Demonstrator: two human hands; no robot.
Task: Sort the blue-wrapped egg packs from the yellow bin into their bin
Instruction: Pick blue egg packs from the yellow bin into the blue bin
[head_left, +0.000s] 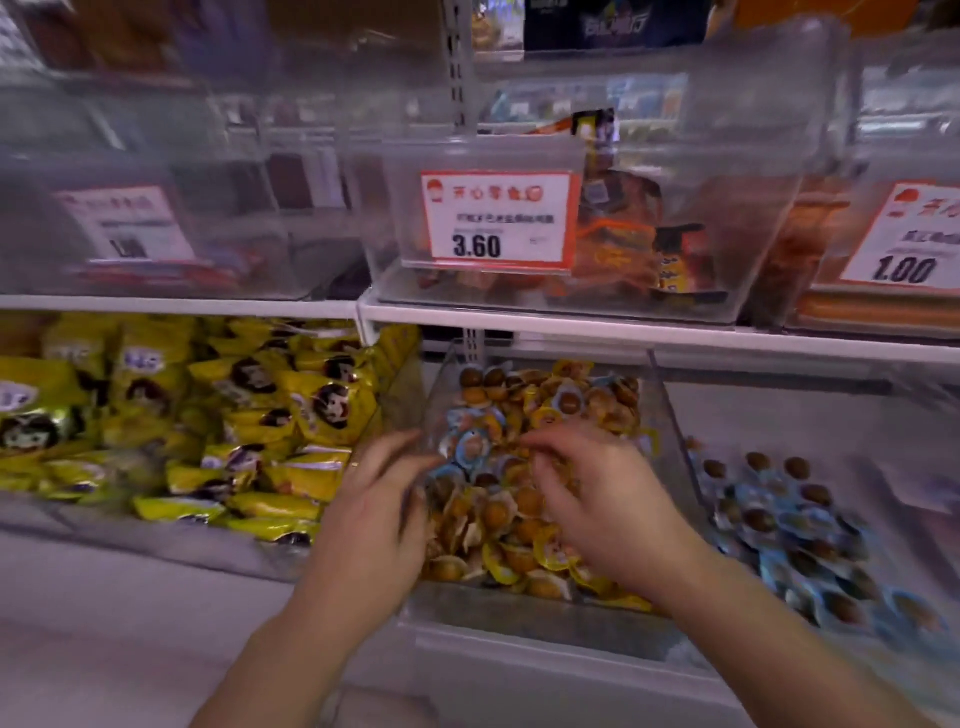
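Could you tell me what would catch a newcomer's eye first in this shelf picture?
Probably the two hands, left hand and right hand, reaching into the middle clear bin of mixed yellow- and blue-wrapped egg packs, with a blue-wrapped egg pack between them. Next, the white and red price tag reading 3.60 on the shelf above. Then the heap of yellow snack bags at left.

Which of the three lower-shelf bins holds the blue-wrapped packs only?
The right bin, beside the right hand; the middle bin mixes yellow and blue, the left has yellow bags.
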